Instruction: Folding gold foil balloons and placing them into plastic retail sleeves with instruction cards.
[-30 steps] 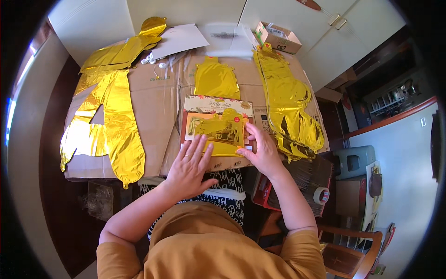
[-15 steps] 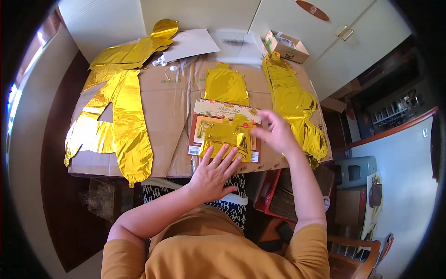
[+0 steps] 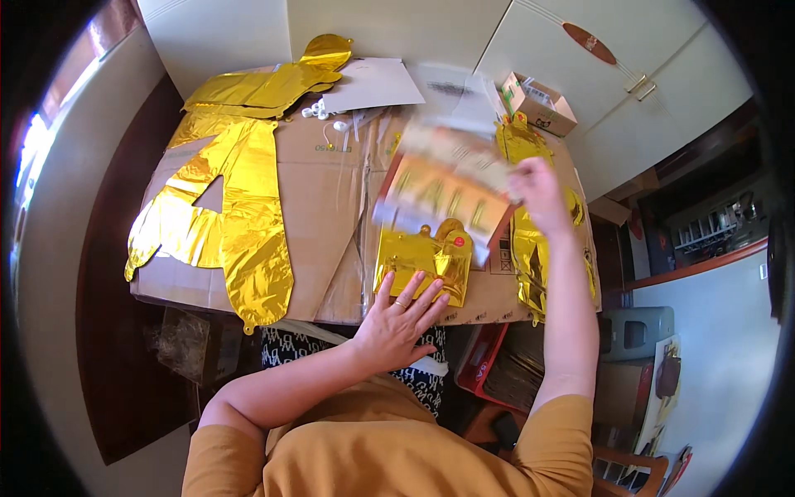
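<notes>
My left hand lies with its fingers spread on the lower part of a folded gold foil balloon at the near edge of the table. Raised and tilted above that balloon is a printed packaging card in orange, red and cream, smeared by motion. Its right edge is pinched in my right hand. A flat, letter-shaped gold foil balloon is spread out to the left. More gold foil balloons lie on the right, partly behind my right forearm.
Flattened cardboard covers the table. Stacked gold foil lies at the back left, beside a white sheet and small white rolls. A small open carton stands at the back right, against pale cabinets. A red crate sits below the table edge.
The packaging card has come up from under the folded balloon and moved away from me, now held in my right hand. My left hand stays on the balloon. The view has shifted slightly.
</notes>
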Demonstrator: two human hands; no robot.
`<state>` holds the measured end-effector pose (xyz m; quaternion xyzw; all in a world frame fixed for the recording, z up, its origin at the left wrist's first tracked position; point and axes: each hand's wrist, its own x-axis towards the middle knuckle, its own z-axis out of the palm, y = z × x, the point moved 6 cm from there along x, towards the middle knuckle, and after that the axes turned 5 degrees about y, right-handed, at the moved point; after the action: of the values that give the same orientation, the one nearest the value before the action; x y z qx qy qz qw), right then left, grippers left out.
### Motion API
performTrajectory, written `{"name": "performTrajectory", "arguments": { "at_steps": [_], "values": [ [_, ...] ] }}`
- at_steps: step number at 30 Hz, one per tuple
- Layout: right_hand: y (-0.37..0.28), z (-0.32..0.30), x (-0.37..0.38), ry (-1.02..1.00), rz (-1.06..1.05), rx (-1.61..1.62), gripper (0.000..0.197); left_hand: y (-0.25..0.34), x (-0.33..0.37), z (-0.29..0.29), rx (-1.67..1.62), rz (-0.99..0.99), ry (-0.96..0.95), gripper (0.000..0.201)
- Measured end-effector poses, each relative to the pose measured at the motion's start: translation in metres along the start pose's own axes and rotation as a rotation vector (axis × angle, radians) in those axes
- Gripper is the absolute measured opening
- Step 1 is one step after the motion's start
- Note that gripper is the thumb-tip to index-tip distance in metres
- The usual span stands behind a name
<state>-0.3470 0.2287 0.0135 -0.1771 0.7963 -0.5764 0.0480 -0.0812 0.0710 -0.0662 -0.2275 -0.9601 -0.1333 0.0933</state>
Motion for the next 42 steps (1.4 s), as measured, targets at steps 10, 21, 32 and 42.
{"name": "performTrajectory", "arguments": {
  "at_steps": [10,21,32,42],
  "values": [
    [-0.002,-0.031,-0.071,-0.129,0.084,0.37,0.022,0.024,-0.02,-0.043,-0.161,0.202,0.281,0.067],
    [0.025,0.061,-0.066,-0.062,-0.183,-0.577,0.022,0.012,0.01,-0.047,-0.033,-0.034,0.333,0.067],
    [0.058,0.065,0.014,-0.124,0.522,-0.119,0.059,-0.03,0.015,-0.024,-0.105,-0.001,0.164,0.067],
    [-0.022,0.097,-0.122,-0.176,-0.234,-0.953,0.065,-0.079,-0.009,-0.058,-0.545,-0.376,0.461,0.074]
  ]
}}
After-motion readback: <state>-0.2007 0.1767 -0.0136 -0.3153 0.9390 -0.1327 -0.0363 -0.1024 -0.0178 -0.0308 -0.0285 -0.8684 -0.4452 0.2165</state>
